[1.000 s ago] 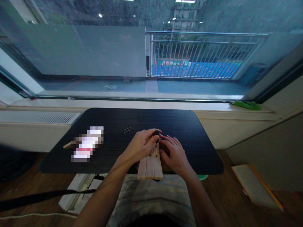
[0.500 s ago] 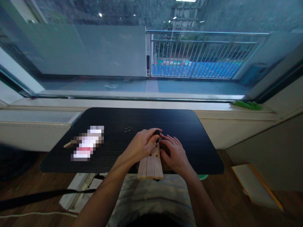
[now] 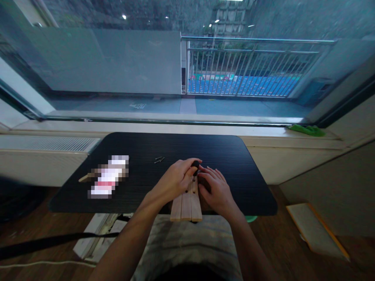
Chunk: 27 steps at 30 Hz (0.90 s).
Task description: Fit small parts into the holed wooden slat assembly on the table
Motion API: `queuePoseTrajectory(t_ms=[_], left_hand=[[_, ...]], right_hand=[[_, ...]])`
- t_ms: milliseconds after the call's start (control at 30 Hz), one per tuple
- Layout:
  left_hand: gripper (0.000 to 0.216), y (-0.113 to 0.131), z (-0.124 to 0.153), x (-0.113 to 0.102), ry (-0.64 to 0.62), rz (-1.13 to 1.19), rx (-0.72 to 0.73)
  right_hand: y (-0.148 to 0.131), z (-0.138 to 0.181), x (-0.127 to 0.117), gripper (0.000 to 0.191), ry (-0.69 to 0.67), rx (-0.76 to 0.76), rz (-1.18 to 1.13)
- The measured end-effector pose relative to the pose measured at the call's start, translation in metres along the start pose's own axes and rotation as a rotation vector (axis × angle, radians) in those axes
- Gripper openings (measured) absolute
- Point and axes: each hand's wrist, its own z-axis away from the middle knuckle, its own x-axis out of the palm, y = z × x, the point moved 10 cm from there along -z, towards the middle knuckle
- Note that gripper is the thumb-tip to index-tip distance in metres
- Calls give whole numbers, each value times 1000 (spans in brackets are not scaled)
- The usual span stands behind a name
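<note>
My left hand [image 3: 181,177] is closed around the black handle of a short screwdriver [image 3: 196,166], held upright with its tip down at the far part of a wooden piece [image 3: 186,208]. That piece is made of pale slats lying side by side, with dark screws or holes [image 3: 193,192] in them. My right hand [image 3: 216,191] rests along the right edge of the slats, fingers stretched forward and thumb bent against the side. Its fingertips come close to the screwdriver. Something brown under the slats is mostly hidden by my hands.
Several loose screws [image 3: 159,159] lie on the black table [image 3: 205,146]. A blurred-out white and red item [image 3: 108,177] with a wooden stick [image 3: 84,178] is on the left. Behind are the windowsill [image 3: 164,128] and a green cloth [image 3: 306,130].
My left hand and the screwdriver handle have shifted very slightly to the right. The right hand and the slats look the same.
</note>
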Motion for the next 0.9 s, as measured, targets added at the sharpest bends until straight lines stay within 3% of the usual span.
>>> queuePoseTrajectory(t_ms=[600, 900], left_hand=[[39, -1, 3, -2, 19, 60, 18], [30, 13, 5, -9, 71, -26, 130]], right_hand=[[0, 0, -1, 33, -4, 0, 0], [0, 1, -2, 34, 16, -11, -8]])
